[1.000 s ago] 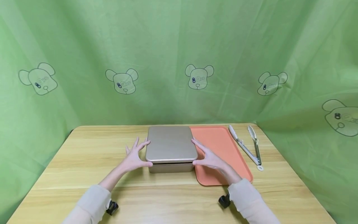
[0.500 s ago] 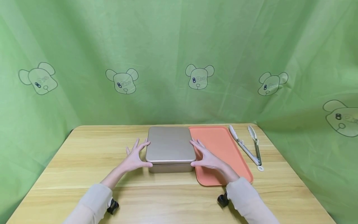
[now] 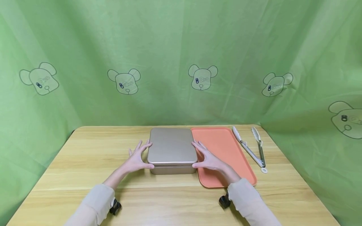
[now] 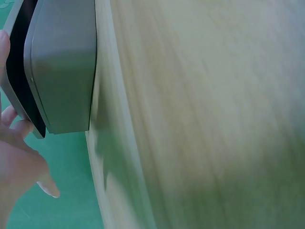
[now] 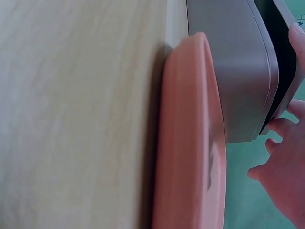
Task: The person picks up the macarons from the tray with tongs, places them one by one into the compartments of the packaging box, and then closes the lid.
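Note:
A brownish-grey metal box [image 3: 173, 170] stands near the back of the table, its matching flat lid [image 3: 172, 145] over the top. Both wrist views show a dark gap between lid and box [image 4: 66, 67], so the lid is not fully seated. My left hand [image 3: 136, 161] holds the lid's left side, thumb at the front corner and fingers along the edge. On the opposite side, my right hand [image 3: 210, 160] grips the lid in the same way. In the right wrist view, the fingertips of the right hand [image 5: 286, 167] touch the lid's rim. The box's contents are hidden.
An orange-pink tray [image 3: 223, 147] lies directly right of the box, under my right forearm. Metal tongs [image 3: 252, 153] with pale tips lie spread at the table's right. A green curtain [image 3: 161, 47] with bear-head prints surrounds the wooden table [image 3: 169, 204].
The lid's right side has shifted slightly left with my right hand, and the dark gap at the front has narrowed. My left hand has hardly moved.

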Available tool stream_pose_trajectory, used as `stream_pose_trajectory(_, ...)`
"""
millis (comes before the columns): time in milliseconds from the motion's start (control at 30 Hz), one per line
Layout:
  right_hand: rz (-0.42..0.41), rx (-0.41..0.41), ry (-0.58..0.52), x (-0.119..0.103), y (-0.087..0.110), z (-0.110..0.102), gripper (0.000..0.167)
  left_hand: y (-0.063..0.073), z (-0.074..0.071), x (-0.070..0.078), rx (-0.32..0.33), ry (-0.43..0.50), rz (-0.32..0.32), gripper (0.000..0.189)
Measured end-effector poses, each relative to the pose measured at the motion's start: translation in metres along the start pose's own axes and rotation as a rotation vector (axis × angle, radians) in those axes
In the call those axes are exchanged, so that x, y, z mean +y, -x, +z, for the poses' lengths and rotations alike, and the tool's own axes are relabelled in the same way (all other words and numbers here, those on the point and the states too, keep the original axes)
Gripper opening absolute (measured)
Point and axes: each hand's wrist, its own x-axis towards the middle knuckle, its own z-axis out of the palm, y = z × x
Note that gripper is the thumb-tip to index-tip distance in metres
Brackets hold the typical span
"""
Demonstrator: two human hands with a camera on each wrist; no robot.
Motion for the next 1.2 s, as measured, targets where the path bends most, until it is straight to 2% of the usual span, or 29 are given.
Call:
stream_pose_trajectory(600, 0.001, -0.017, -0.013, 0.003, -0.003, 0.001, 0.094, 0.000, 0.006, -0.007, -0.019, -0.012, -0.023, 0.097)
stream_pose_trajectory(1200, -0.017, -0.023, -0.019, 0.011, -0.002, -0.003, 0.092, -0.006, 0.007, -0.004, -0.044, 0.008, -0.029, 0.097)
